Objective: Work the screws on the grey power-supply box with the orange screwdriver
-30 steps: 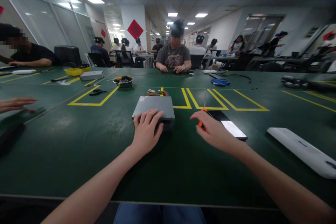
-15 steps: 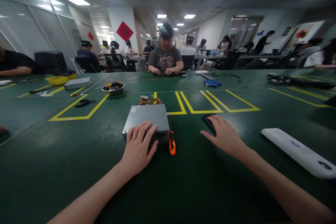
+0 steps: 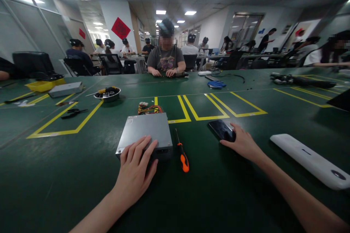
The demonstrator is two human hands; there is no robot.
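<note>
A grey metal computer power supply [image 3: 149,125] sits on the green table, its bundle of coloured cables [image 3: 150,108] at the far side. My left hand [image 3: 133,171] lies on its near edge, fingers spread over the top and thumb along the near side. Just right of the box is a screwdriver [image 3: 183,158] with an orange and black handle, its shaft pointing away from me. Farther right, a black smartphone [image 3: 220,128] lies screen up. My right hand [image 3: 244,143] grips its near right end between thumb and fingers.
A long white device [image 3: 306,158] lies at the right. Left of centre stands a metal bowl [image 3: 111,98] of tools, with black pliers [image 3: 73,113] nearer. Blue gloves [image 3: 216,84] lie farther back. Across the table sits a person [image 3: 165,60]. Yellow tape [image 3: 212,118] marks the tabletop.
My right hand has moved from over the smartphone to its near right end and closed on it. The screwdriver appears farther from the power supply. The view has shifted slightly right.
</note>
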